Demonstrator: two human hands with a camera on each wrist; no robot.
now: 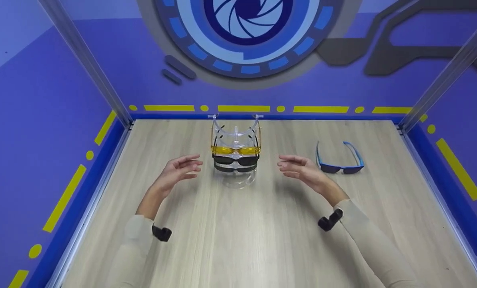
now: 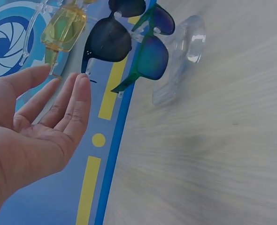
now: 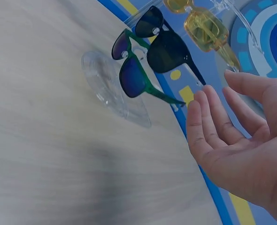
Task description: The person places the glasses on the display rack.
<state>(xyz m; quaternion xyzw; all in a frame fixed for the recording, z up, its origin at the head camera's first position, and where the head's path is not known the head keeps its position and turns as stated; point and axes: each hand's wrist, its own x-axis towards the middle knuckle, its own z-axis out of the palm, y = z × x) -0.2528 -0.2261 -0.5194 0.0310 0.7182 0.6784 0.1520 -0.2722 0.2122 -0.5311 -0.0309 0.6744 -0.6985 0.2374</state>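
Observation:
A clear plastic display stand (image 1: 238,182) holds three pairs of glasses one above another. Topmost are yellow glasses (image 1: 248,151), then black sunglasses (image 1: 224,160), and lowest are green-framed sunglasses (image 2: 153,58) with bluish lenses. My left hand (image 1: 179,170) is raised just left of the stand, palm inward, fingers loosely extended and holding nothing. On the other side my right hand (image 1: 302,170) mirrors it, also without anything in its fingers. Both hands stay apart from the glasses. Blue-framed sunglasses (image 1: 342,169) lie on the table to the right, beyond the right hand, with their temples unfolded.
The wood-grain table (image 1: 230,240) is bounded by a blue back wall (image 1: 118,60) and side walls with yellow markings. Metal posts (image 1: 90,66) rise at the rear corners. A black camera mount (image 1: 330,220) sits on each wrist.

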